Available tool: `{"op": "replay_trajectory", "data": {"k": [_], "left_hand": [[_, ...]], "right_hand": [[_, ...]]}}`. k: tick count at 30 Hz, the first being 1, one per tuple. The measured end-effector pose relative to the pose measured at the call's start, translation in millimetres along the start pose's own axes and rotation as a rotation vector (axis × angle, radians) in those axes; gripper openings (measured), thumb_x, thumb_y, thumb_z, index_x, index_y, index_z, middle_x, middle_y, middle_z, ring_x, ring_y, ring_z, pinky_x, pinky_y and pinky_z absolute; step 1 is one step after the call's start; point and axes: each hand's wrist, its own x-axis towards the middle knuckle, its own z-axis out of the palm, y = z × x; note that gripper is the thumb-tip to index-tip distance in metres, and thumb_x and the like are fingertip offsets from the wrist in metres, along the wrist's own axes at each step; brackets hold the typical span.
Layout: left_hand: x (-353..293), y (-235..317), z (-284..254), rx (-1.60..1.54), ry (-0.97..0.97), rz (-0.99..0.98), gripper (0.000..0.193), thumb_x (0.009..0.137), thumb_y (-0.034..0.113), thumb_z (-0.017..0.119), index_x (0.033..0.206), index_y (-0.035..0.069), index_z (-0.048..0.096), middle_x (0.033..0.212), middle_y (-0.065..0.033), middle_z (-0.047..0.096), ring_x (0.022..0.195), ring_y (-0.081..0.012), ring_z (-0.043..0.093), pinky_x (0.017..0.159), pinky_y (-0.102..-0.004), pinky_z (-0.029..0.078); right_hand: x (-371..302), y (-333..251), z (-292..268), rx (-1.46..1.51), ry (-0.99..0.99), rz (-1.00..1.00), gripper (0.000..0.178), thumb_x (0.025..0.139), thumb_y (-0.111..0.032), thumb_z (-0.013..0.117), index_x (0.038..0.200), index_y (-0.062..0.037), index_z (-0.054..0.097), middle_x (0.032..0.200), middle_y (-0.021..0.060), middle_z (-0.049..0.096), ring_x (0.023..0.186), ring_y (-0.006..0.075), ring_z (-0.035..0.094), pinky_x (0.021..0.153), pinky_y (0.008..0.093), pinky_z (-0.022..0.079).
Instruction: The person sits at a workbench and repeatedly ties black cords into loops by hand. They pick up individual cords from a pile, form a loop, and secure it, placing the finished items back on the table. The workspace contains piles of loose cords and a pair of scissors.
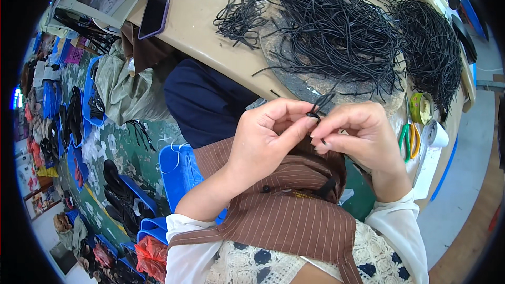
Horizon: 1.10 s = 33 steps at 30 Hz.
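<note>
My left hand (273, 139) pinches a looped black cord (322, 103) between thumb and forefinger, just off the table's near edge. Close beside it, my right hand (357, 134) has thumb and fingers pressed together on the short dark end of the same cord. Where the two hands meet, the cord makes a small loop or knot; its details are partly hidden by my fingers. Beyond the hands a large heap of loose black cords (336, 31) lies on a round worn board (289, 76). Left of that heap is a smaller pile of looped cords (241, 18).
Another bundle of black cords (431, 47) hangs over the table's right edge. Near it are scissors (405, 139) with green and orange handles, a round tin (421, 108) and a white roll (437, 134). A phone (157, 10) lies at the left; blue bins (181, 171) stand below.
</note>
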Motion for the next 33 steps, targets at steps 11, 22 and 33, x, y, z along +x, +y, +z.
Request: {"op": "replay_trajectory", "data": {"k": [11,22,33], "left_hand": [[6,-4,-10,-0.363,0.014,-0.290,0.017,0.084,0.011,0.055,0.095,-0.001,0.060,0.084,-0.0088,0.062,0.069,-0.0132,0.060,0.062,-0.0267,0.051],[1,-7,-2,-0.542,0.035,-0.424,0.018,0.084,0.013,0.056,0.096,0.000,0.059,0.079,-0.0032,0.060,0.070,-0.0077,0.056,0.069,-0.0213,0.049],[-3,-7,-6,-0.649,-0.118,-0.413,0.020,0.086,0.017,0.053,0.097,0.001,0.057,0.089,-0.0099,0.061,0.083,-0.0173,0.060,0.078,-0.0299,0.049]], "right_hand": [[12,1,13,-0.200,0.161,0.141,0.012,0.076,-0.006,0.061,0.069,-0.0010,0.052,0.064,0.0025,0.059,0.055,0.0041,0.054,0.049,0.0193,0.041],[14,-3,10,-0.582,0.151,-0.026,0.016,0.070,-0.005,0.063,0.065,-0.0005,0.049,0.061,0.0080,0.054,0.052,0.0165,0.055,0.046,0.0267,0.042],[14,-17,7,-0.805,0.109,-0.250,0.024,0.065,-0.010,0.071,0.075,-0.0031,0.050,0.062,0.0071,0.054,0.052,0.0189,0.055,0.046,0.0278,0.042]]}}
